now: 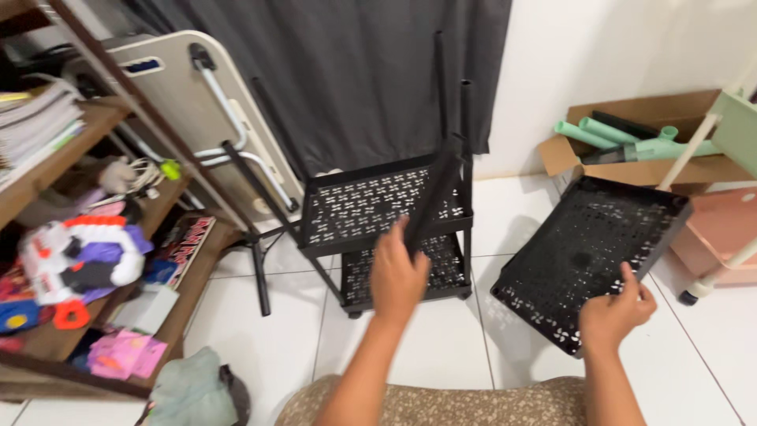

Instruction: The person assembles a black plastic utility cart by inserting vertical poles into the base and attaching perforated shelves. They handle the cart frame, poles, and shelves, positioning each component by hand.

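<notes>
At the far left a wooden shelf (47, 170) holds books, toys and papers, and a folded lap table (201, 110) leans against the dark curtain (355, 71) beside it. Near the middle of the white tiled floor (268, 331) stands a black metal rack (386, 229) with two perforated shelves, one above the other. The left hand (397, 276) is closed around a black pole (432, 197) that rises slanted in front of the rack's upper shelf. To the right, well apart from the rack, a loose black perforated tray (587, 256) rests tilted on the floor; the right hand (615, 312) grips its near edge, thumb on top. Behind the tray an open cardboard box (654, 118) holds pale green tubes (623, 138), and at the far right edge stands a pink cart (721, 237) with white legs.
</notes>
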